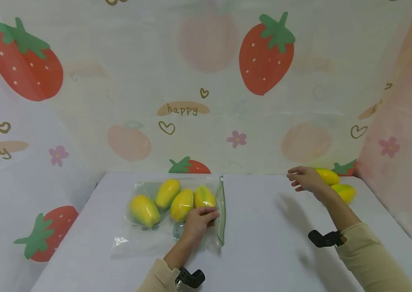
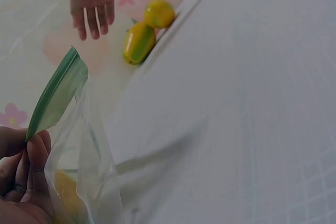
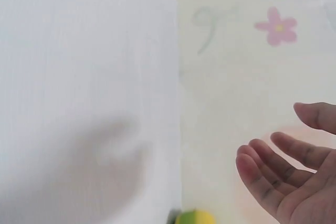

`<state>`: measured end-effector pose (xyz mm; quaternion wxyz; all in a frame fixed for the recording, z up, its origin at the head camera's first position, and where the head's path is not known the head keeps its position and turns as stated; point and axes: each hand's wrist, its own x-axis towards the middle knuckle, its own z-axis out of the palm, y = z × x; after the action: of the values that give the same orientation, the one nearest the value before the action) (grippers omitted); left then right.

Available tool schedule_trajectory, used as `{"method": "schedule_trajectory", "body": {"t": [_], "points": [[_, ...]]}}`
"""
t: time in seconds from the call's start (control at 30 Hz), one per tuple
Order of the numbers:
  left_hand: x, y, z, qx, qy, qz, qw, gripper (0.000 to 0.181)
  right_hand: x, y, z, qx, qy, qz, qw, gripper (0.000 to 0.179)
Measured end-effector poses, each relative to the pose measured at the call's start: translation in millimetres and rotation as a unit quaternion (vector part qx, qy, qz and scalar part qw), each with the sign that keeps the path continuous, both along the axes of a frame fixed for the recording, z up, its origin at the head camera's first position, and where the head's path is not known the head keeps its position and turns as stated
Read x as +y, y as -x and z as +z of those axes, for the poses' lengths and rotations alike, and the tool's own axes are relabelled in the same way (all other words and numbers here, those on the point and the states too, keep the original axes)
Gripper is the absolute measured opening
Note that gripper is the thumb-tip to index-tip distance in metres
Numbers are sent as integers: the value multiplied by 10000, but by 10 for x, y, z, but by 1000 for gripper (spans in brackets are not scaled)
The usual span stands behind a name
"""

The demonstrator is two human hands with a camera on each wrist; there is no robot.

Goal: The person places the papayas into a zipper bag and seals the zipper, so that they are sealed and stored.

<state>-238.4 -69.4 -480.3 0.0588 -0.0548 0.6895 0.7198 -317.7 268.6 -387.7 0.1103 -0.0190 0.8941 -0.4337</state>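
A clear zip bag [image 1: 122, 243] with a green zip edge lies on the table, its mouth toward the right. Inside it are several yellow-green mangoes [image 1: 144, 211]. My left hand [image 1: 198, 225] pinches the bag near the green zip strip [image 2: 52, 95], and in the left wrist view that edge stands raised. My right hand [image 1: 306, 179] is in the air at the right with nothing in it, its fingers relaxed in the right wrist view. Two more mangoes [image 1: 345, 193] sit behind that hand at the table's back right, one of them partly covered by it.
The white table [image 1: 257, 243] is backed by a cloth wall [image 1: 136, 81] printed with strawberries, and similar cloth stands at both sides. Bare tabletop lies between the bag and the right-hand mangoes. Each wrist carries a black camera mount [image 1: 324, 238].
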Motion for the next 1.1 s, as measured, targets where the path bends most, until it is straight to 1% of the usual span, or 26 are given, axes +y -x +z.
{"method": "schedule_trajectory", "body": {"t": [0.1,0.2,0.33,0.43,0.63,0.77,0.9,1.1], "points": [[5,-18,-1,-26,39,57,10000,31,186,-11,45,-88,-48,-199,9998,55],[-7,-9,-2,-46,71,16,10000,31,359,-20,75,-101,36,-310,9995,56],[-6,-7,-11,-74,4,3,10000,31,570,-19,52,-100,96,-382,9992,59],[4,-15,-3,-87,-52,50,9999,31,700,-6,23,-105,71,-493,9987,59],[15,-23,18,-84,-61,144,9998,29,812,-46,62,-75,-97,-843,9964,62],[17,-27,24,-54,-17,126,9999,30,893,-64,79,-44,-137,-1013,9948,63],[11,-34,30,-33,-23,106,9999,30,980,-77,63,-36,-203,-1251,9919,62],[2,-48,38,-66,-16,143,9999,29,1082,-81,23,180,-306,-1646,9857,60]]}}
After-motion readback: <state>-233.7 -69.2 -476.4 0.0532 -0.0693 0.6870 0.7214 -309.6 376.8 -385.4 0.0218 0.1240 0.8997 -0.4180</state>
